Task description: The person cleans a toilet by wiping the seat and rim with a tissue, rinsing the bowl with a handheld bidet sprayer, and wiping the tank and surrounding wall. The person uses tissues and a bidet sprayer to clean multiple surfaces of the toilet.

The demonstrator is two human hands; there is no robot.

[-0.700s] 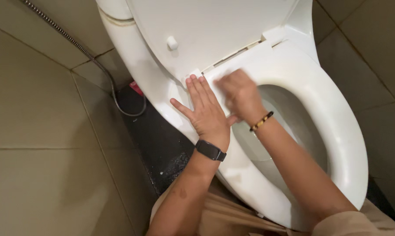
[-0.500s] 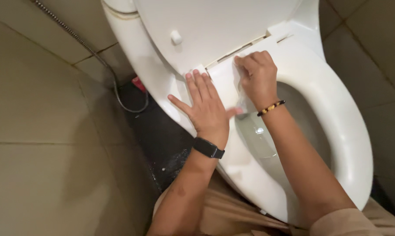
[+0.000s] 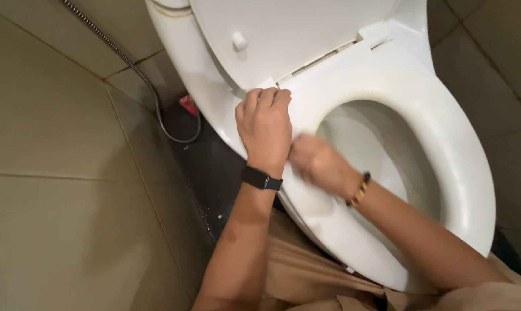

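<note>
While the left hand (image 3: 264,128) rests on the white toilet seat (image 3: 422,109) near its rear left corner, beside the hinge, its fingers (image 3: 267,98) are curled and pressed together, knuckles up, with the tips tucked down against the seat just below the raised lid (image 3: 295,29). A black wristband (image 3: 261,178) circles that wrist. The right hand (image 3: 314,161) lies just beside the left one, on the left side of the seat at the inner edge of the opening; it is blurred, so whether its fingers are spread, closed or pinching something cannot be told. A beaded bracelet (image 3: 359,189) of dark and amber beads sits on the right wrist, and the forearm crosses the front left part of the seat.

The seat is down on the bowl (image 3: 364,144), whose pale inside shows through the opening. The lid stands open behind it, with a small white bumper (image 3: 239,41) on its underside. Left of the toilet, a metal hose (image 3: 135,68) runs down along the tiled wall (image 3: 47,115) and loops on the dark floor (image 3: 206,173), close to a small red thing (image 3: 188,104) at the base of the wall. Beige trousers (image 3: 306,276) show at the bottom edge.
</note>
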